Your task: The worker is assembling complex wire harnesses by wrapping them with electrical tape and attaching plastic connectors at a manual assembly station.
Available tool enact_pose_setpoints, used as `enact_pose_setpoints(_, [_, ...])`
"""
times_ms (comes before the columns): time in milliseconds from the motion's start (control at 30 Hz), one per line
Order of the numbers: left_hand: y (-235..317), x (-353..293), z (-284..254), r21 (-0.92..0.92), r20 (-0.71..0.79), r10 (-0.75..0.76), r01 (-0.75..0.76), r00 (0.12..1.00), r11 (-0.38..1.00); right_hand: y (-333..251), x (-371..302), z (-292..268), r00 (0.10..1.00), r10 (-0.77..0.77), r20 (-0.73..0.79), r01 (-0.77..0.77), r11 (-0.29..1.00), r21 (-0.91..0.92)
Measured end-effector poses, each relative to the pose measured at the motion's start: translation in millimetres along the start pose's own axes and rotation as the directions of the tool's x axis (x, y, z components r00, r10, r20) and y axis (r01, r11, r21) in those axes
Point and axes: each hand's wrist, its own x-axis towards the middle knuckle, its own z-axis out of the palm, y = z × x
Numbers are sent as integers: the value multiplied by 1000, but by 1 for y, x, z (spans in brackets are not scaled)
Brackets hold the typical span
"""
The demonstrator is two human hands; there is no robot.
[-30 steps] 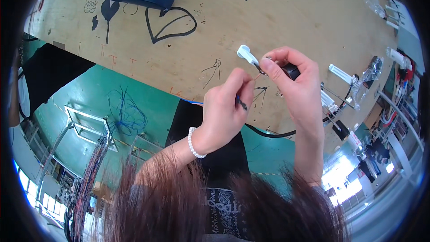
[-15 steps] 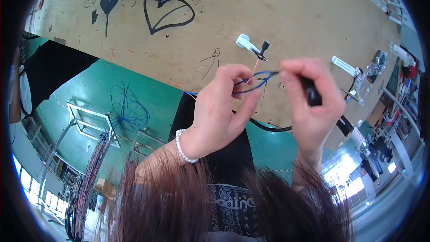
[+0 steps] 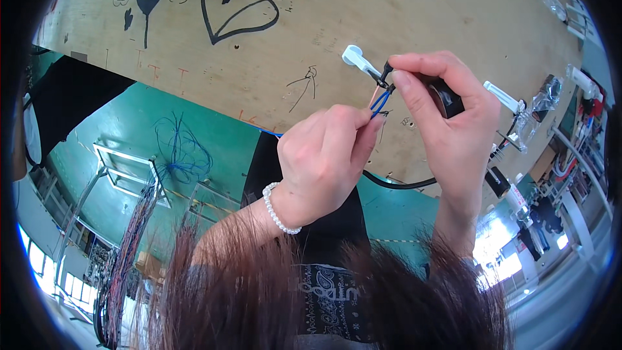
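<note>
My left hand [image 3: 327, 146] is pinching blue wires [image 3: 381, 102], my right [image 3: 457, 107] has a black roll [image 3: 447, 98] tucked in, white piece [image 3: 353, 56] just beyond.

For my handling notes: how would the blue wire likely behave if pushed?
The blue wire is thin and curved, so it would probably flex rather than stay straight. Its slimness suggests little weight. The left hand pinching it would likely limit sliding.

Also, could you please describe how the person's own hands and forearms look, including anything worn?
The left hand and right hand are ungloved. A white bracelet of small round beads circles the left wrist; nothing worn shows on the right. Both visible forearms are sleeveless; hanging hair hides much higher up, so sleeves there are unclear.
</note>
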Motion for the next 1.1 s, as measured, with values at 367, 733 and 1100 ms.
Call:
enact_pose_setpoints(367, [12,5,1,330,101,70,-100,992,939,17,-4,21,992,20,-125,-11,998,69])
enact_pose_setpoints(733, [-25,39,-20,-633,595,-277,652,754,417,59,-61,7,912,354,206,-408,739,536])
enact_pose_setpoints(1100, [5,5,-17,-306,206,-140,200,968,931,65,-68,15,992,88,85,-121,602,790])
